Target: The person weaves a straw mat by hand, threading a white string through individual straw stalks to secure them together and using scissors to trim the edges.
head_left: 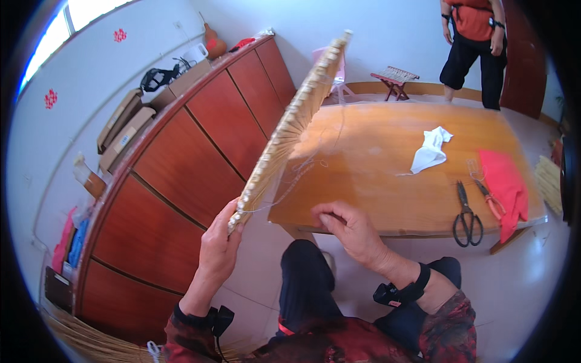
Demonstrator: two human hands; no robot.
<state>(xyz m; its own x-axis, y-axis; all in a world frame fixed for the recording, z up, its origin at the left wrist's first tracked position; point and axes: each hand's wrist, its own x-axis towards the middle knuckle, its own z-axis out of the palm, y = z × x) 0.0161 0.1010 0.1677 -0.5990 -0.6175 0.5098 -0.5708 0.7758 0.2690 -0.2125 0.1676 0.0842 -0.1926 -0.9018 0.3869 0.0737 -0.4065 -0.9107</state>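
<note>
My left hand (219, 248) grips the near corner of a flat mat of bound straw stalks (289, 124), held on edge so it stands tilted over the left end of the wooden table (387, 199). Thin pale threads (302, 166) hang from the mat toward the tabletop. My right hand (351, 230) rests at the table's near edge with fingers curled, pinching at the threads; I cannot tell if it truly holds one. Both wrists wear black straps.
Black scissors (466, 218), orange-handled pliers (487, 196), a red cloth (507, 181) and a white cloth (431, 150) lie on the table's right half. A long red-brown cabinet (181, 175) runs along the left. A person (475, 48) stands beyond the table near a small stool (394, 78).
</note>
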